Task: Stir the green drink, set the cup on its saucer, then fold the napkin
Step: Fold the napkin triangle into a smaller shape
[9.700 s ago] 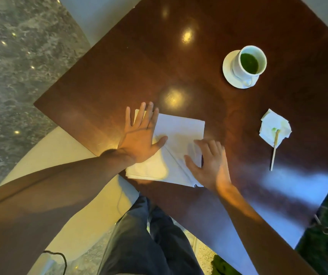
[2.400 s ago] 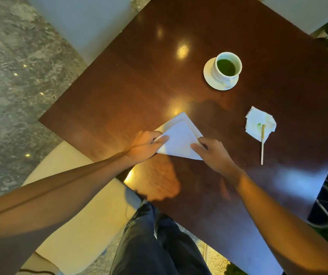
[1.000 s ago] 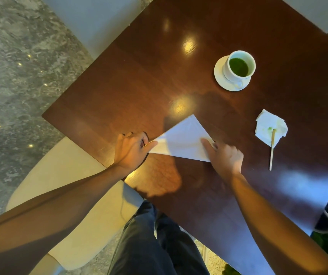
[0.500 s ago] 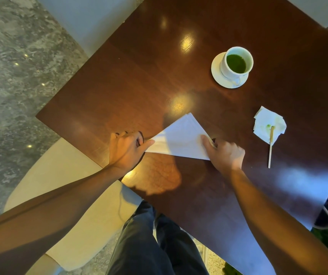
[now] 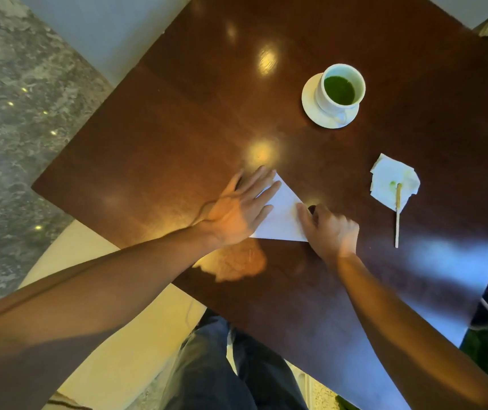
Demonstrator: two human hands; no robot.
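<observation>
The white napkin (image 5: 281, 218) lies folded into a small triangle near the front of the dark wooden table (image 5: 177, 128). My left hand (image 5: 241, 210) rests flat on its left half, fingers spread and pointing up-right. My right hand (image 5: 330, 230) presses the napkin's right corner with curled fingers. The white cup (image 5: 342, 88) of green drink stands on its white saucer (image 5: 310, 105) at the back right, far from both hands.
A crumpled tissue (image 5: 393, 180) with a green stain lies at the right, and a wooden stir stick (image 5: 397, 216) lies across it. A cream seat (image 5: 112, 344) and my dark-trousered legs (image 5: 222, 368) are below the table's front edge.
My left hand has moved right from the napkin's left corner and now lies flat on it. The triangle looks smaller, its left part folded over or covered. My right hand stays at the right corner.
</observation>
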